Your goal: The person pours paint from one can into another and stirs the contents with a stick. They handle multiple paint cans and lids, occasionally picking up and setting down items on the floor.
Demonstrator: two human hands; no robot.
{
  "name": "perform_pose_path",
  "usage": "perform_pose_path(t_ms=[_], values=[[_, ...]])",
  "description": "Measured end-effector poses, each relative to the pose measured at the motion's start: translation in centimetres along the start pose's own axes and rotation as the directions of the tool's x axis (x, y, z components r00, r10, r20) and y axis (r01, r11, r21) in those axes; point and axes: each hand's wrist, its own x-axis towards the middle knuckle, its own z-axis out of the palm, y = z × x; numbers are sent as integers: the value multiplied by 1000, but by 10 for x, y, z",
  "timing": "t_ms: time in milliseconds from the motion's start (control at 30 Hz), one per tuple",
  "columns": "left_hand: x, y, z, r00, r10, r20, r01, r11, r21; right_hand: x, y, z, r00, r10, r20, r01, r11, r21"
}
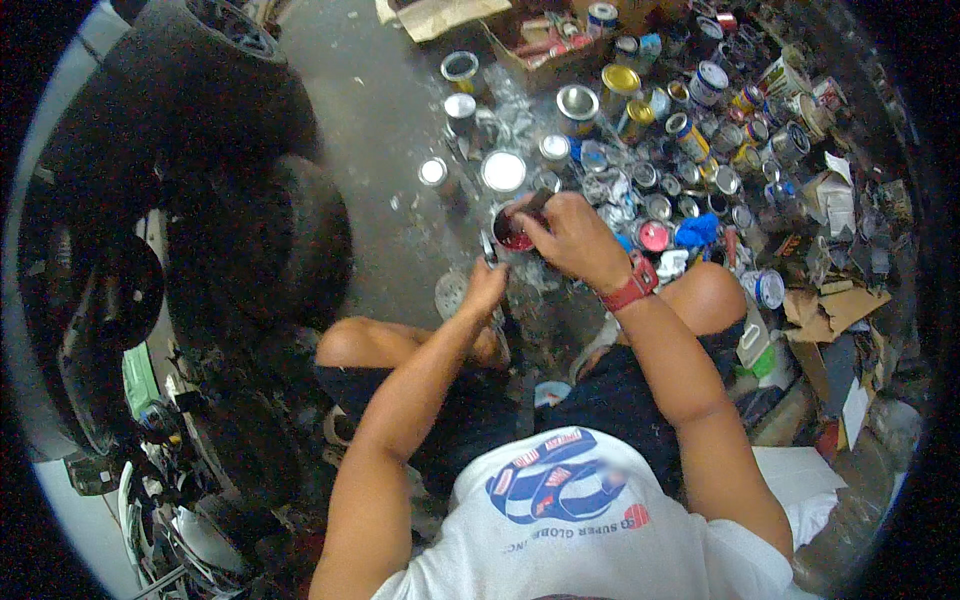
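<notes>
I sit on the floor with an open can of red paint [512,238] in front of me. My right hand [580,238], with a red watch at the wrist, is closed above the can's right side. A dark strip [537,202] shows at its fingers; its kind is unclear. My left hand [487,287] is closed just below the can, around a thin silvery tool [487,246] that points up beside the can's left wall. Just beyond the can stands a bright white-topped can [503,171].
Many paint cans crowd the right, among them a yellow-lidded can [620,79] and an open can of pinkish-red paint [654,236]. A blue crumpled cloth [697,231] lies there. Torn cardboard [840,312] is at far right. Large black tyres [300,240] stand to the left.
</notes>
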Motion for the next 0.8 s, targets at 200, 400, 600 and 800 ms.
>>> perform_pose_path(t_ms=[200, 400, 600, 800], values=[[-15, 30, 9, 995, -58, 81, 57, 998, 19, -2, -2, -15, 989, 130, 76, -131, 991, 14], [0, 14, 6, 993, -86, 84, 83, 996, 33, 5, -10, -15, 997, 83, 12, -83, 993, 78], [-5, 21, 16, 1000, -15, 1, 15, 999, 39, 3, -10, -23, 971, 133, 199, -152, 985, 85], [5, -6, 18, 998, -32, -47, 36, 997, 68, 0, -8, -16, 989, 36, 146, -45, 997, 56]])
